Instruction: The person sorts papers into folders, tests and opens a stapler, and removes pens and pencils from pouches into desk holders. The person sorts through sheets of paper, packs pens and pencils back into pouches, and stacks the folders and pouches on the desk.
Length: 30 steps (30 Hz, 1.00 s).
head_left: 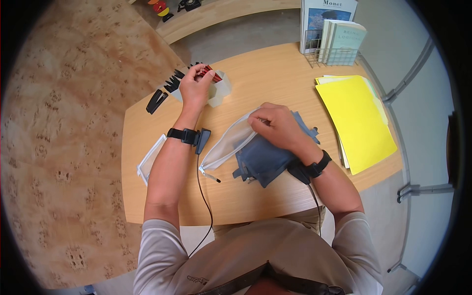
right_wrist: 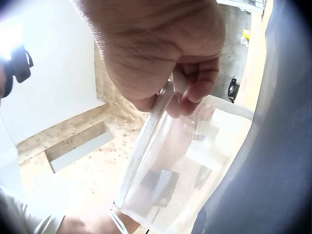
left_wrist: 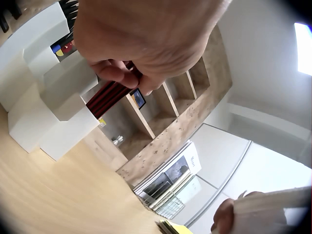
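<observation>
In the head view my left hand (head_left: 195, 88) holds a bundle of thin dark red sticks (head_left: 210, 73), like pens or pencils, at a white holder with hexagonal cups (head_left: 222, 87). From the left wrist, the sticks' lower ends (left_wrist: 108, 99) are seen at a cup's rim. My right hand (head_left: 279, 125) pinches the edge of a translucent mesh zip pouch (head_left: 231, 140), raising its mouth off the table. The right wrist view shows fingers curled on the zip edge (right_wrist: 146, 141). Just beneath this hand lies a blue-grey fabric pouch (head_left: 265, 160).
Black pens (head_left: 173, 81) fill other cups, with a black stapler (head_left: 157, 101) alongside. A second white-edged pouch (head_left: 151, 160) lies by the left forearm. Yellow folders (head_left: 356, 123) lie on the right, before a wire rack (head_left: 334, 56) of books. Cables trail from both wrists.
</observation>
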Available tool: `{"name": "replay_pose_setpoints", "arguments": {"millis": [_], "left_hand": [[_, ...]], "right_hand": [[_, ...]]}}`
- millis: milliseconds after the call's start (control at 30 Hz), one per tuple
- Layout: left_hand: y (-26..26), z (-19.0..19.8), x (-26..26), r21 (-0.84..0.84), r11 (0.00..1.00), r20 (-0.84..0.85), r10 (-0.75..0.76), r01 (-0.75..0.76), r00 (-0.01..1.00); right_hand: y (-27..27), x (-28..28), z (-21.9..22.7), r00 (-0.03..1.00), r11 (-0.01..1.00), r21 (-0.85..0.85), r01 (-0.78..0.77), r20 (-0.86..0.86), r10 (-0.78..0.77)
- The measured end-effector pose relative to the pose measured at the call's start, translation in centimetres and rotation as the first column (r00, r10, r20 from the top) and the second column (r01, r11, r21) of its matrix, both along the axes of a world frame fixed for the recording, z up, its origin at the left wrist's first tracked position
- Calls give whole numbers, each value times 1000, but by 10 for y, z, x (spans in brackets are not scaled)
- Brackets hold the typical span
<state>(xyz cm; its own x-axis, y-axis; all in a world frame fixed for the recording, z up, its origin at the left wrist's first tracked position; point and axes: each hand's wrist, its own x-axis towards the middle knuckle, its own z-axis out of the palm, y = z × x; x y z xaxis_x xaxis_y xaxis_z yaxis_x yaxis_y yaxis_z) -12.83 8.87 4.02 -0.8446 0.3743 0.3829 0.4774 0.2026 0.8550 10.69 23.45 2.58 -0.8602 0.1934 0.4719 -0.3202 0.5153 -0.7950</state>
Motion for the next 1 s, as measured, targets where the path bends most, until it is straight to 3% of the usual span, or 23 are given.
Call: {"name": "replay_pose_setpoints", "arguments": {"millis": [100,333,633,700,833,933,1000], "left_hand": [[4,-2,2,94,995,2,-45,45,999],[8,0,2,46,991,115,-127,122,985],[21,11,-6,-210,972,80,-94,109,992],[23,7,-17,-333,928,82,-149,168,985],[27,-2,-26,-326,921,74,-202,215,977],[26,9,-13,-423,900,18,-110,107,994],[23,14,-2,-321,941,-224,33,-105,974]], "right_hand": [[1,-1,-4,1000,1000,1,-9,-22,9],[1,-3,-8,999,999,31,-22,-36,23],[0,-1,-1,1000,999,26,-29,3,29],[-1,-1,-2,999,999,27,-34,-11,34],[0,-2,-3,999,999,34,-39,-35,40],[1,-2,-8,998,997,62,-41,-44,44],[0,-3,-9,998,998,57,-23,-56,26]]}}
